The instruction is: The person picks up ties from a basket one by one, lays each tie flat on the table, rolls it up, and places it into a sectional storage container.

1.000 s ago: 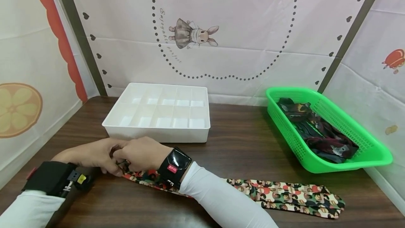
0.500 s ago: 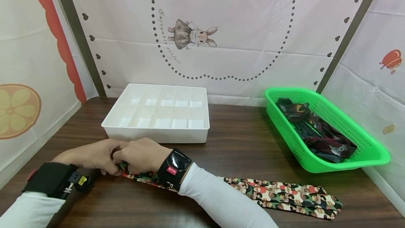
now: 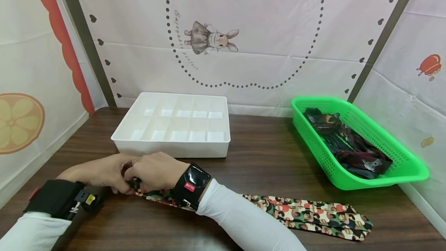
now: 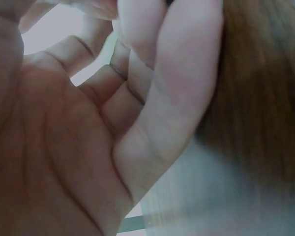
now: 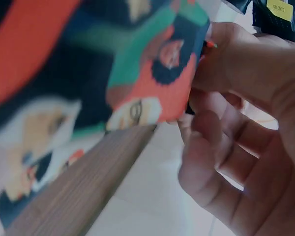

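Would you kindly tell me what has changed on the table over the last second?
The patterned tie slid left: its wide end drew back toward both hands, the left hand and right hand, which keep their grip on its narrow end. The white organizer and green basket stayed put.

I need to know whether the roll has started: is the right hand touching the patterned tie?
Touching. The right wrist view shows the right hand pinching the narrow end of the patterned tie between curled fingers.
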`<state>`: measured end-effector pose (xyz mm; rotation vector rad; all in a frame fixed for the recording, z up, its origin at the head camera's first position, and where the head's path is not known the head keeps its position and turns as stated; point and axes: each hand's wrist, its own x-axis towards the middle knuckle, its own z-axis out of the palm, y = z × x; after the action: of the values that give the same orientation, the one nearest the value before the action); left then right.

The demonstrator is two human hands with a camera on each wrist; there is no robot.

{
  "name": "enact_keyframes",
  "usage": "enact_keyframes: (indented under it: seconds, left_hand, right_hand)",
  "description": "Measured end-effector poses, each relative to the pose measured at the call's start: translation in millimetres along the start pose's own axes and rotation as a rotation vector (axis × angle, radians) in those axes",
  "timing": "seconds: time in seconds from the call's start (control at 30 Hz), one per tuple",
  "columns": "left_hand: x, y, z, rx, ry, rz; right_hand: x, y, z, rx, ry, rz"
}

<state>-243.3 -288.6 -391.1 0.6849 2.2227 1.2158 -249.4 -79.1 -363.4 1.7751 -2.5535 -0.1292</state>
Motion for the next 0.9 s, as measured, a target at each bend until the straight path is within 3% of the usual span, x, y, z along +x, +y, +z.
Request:
enact_keyframes:
  seconds: [0.23,0.37,0.5,0.73,0.9]
  left_hand:
    - [-0.4,1.4,-1.7,-0.021,-0.013,0.022]
    - [-1.9,-0.2,-1.7,-0.018,-0.016,0.038]
    - [-4.2,-0.2,-1.5,-0.028,-0.01,-0.002]
    - [-6.0,-1.1,-2.2,-0.035,-0.023,0.027]
    - [-4.1,3.1,-2.2,0.002,-0.026,0.014]
  right_hand:
    - [-1.0,-1.9,1.8,-0.069,0.066,-0.003]
    - [-0.8,-1.9,0.6,-0.059,0.025,0.002]
    - [0.9,-2.8,-0.4,-0.044,-0.004,0.013]
    - [0.4,-4.7,2.9,-0.106,0.091,-0.002]
    - [-0.6,0.1,-1.7,0.0,0.017,-0.001]
